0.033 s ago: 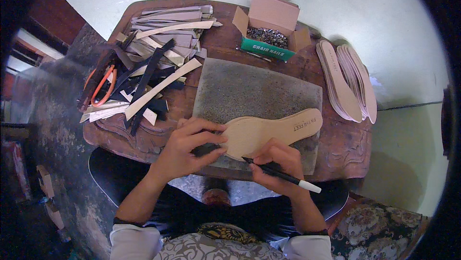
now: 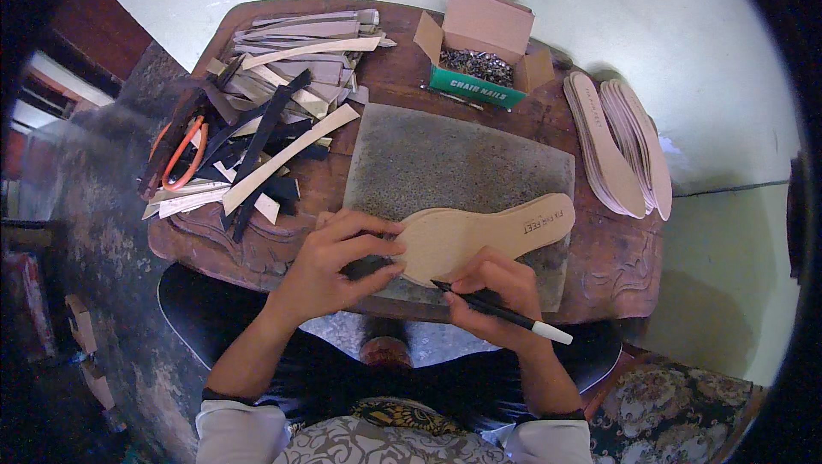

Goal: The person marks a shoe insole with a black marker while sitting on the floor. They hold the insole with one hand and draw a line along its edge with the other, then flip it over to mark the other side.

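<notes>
A tan insole (image 2: 462, 234) lies slantwise on a grey slab (image 2: 462, 156), its narrow heel end to the right. A second edge along its far rim suggests another layer beneath. My left hand (image 2: 330, 260) holds the rounded toe end, fingertips and thumb pressed on its left edge. Pinched in my right hand (image 2: 497, 293) is a black marker (image 2: 509, 316) with a white end. Its dark tip points left, at the near edge of the toe part; whether it touches is too fine to tell.
The carved wooden table (image 2: 612, 267) carries grey strips (image 2: 300, 32), black and cream offcuts (image 2: 274, 139) and an orange-handled tool (image 2: 184, 156) at left. An open green box of nails (image 2: 476, 66) stands at the back. Stacked insoles (image 2: 606, 151) rest at right by the wall.
</notes>
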A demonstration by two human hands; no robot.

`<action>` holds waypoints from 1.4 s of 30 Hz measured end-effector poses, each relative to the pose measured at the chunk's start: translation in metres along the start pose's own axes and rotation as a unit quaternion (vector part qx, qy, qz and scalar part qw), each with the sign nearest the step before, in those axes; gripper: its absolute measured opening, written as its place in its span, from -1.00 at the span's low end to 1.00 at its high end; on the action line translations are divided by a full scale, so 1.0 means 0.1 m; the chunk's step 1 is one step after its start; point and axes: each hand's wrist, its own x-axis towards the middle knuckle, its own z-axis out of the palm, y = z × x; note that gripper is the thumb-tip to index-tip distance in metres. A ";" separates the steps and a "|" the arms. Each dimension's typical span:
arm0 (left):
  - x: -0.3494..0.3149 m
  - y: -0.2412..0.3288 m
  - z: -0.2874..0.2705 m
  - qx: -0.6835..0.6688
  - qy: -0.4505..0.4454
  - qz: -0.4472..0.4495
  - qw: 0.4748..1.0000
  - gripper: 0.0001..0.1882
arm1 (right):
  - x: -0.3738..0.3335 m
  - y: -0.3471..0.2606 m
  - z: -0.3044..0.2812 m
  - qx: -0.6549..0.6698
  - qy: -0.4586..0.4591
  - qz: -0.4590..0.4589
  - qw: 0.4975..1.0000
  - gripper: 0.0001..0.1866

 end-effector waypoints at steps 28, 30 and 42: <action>0.00 0.01 0.02 -0.004 0.009 0.002 1.000 -0.71 | 0.02 0.00 0.00 -0.002 -0.008 -0.007 1.000 -0.80; 0.01 0.02 0.01 0.002 0.004 0.001 1.000 -0.71 | 0.03 0.00 -0.01 -0.006 -0.011 -0.006 1.000 -0.81; 0.00 -0.02 0.05 -0.015 0.015 0.004 1.000 -0.71 | 0.02 0.00 -0.02 0.000 -0.011 -0.001 1.000 -0.80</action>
